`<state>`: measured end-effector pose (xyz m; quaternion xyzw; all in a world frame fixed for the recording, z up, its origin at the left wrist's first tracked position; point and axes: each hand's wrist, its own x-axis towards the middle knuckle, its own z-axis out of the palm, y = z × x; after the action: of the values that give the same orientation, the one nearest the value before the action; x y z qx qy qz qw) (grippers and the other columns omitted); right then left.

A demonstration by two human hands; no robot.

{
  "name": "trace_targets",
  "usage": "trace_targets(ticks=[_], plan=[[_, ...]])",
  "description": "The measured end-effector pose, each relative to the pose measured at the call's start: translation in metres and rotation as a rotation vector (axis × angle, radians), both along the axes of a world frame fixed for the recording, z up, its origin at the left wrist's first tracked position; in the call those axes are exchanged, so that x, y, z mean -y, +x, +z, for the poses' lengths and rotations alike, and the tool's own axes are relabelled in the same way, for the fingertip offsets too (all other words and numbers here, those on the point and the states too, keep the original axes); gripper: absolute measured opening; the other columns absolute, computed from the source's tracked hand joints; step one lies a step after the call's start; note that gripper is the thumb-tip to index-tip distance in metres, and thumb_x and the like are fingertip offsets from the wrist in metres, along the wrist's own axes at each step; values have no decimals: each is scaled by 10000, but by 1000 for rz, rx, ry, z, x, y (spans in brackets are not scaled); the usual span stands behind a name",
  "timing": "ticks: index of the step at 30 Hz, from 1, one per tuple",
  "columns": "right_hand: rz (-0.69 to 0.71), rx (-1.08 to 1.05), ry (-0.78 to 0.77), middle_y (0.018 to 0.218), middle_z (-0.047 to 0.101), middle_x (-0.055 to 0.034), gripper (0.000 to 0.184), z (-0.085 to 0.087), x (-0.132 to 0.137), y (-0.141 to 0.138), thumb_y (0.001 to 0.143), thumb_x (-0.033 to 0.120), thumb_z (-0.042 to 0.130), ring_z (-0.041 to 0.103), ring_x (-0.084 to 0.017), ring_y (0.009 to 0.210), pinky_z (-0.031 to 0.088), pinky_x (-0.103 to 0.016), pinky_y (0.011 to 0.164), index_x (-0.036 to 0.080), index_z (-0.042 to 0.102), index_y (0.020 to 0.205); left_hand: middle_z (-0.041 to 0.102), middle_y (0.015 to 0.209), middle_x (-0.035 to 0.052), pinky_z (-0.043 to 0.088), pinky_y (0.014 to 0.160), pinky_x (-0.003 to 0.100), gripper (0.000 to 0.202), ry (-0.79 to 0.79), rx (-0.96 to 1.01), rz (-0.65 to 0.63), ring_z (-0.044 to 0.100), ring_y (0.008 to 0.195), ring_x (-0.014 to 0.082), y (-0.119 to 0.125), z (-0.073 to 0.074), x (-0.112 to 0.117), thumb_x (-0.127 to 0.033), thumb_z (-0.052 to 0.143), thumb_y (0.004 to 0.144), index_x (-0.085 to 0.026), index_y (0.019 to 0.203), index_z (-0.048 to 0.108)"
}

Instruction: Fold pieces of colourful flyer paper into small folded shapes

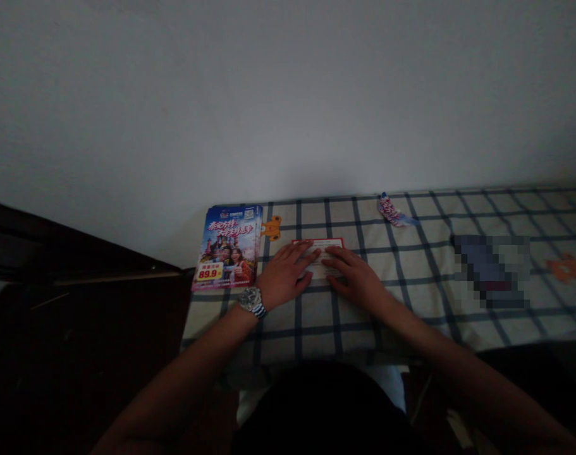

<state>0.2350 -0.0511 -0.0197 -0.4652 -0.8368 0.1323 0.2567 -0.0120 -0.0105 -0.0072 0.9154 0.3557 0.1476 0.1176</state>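
A sheet of printed paper with a red border (322,270) lies on the checked cloth (316,328) in front of me. My left hand (288,272), with a metal watch (252,301) at its wrist, rests on the paper's left side, fingers stretched out. Across from it, my right hand (356,278) lies on the right side with its fingers spread. Both hands cover much of the sheet, so its lower part is partly hidden. Left of my left hand sits a stack of colourful leaflets (228,246) with a large price printed on top.
A crumpled red, white and blue wrapper (392,212) lies near the wall (288,101). Farther right is a dark object blurred by pixels (491,272). Orange bear figures (271,228) decorate the cloth. The table's left edge drops to a dark floor (102,341).
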Motion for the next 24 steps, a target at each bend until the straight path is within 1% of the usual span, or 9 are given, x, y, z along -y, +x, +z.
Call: trace_targets(ticks=[6,12,14,18,22,24], plan=[[-1,-9,29,1453,577,-120,323,-3,-1,0,962,236,616,550,-303,1352,489,-559,1121,239,648,1283,350,1648,74,259,1276,522,592,16,-17,-9,306,1533,279,0,-1,1,-300,525,1004,-276,1577,379],[10,24,32,1442,583,-129,316,0,-3,1,957,236,622,556,-307,1340,500,-552,1108,215,651,1271,360,1640,66,271,1262,524,594,6,-8,4,338,1508,290,0,0,-1,-330,555,985,-281,1559,408],[19,41,29,1446,582,-127,324,2,-4,2,958,230,618,550,-303,1348,496,-552,1114,221,647,1281,380,1624,74,300,1241,525,584,8,-11,6,370,1479,302,0,1,-2,-346,568,978,-278,1542,434],[79,79,55,1479,568,-121,373,3,-9,6,936,184,615,497,-310,1414,443,-586,1163,230,638,1305,446,1564,95,357,1187,532,530,15,-11,31,428,1416,317,1,4,-2,-411,544,997,-274,1506,486],[126,136,62,1507,557,-122,399,5,-16,11,915,155,619,445,-319,1462,384,-604,1202,216,646,1309,443,1566,90,328,1205,521,453,28,-2,37,394,1446,298,1,10,1,-366,466,1036,-271,1477,518],[136,147,62,1524,545,-111,396,7,-19,14,907,144,624,428,-324,1475,373,-618,1203,232,663,1292,474,1541,88,349,1185,524,443,21,-1,47,428,1415,294,0,12,3,-357,452,1041,-277,1471,521]])
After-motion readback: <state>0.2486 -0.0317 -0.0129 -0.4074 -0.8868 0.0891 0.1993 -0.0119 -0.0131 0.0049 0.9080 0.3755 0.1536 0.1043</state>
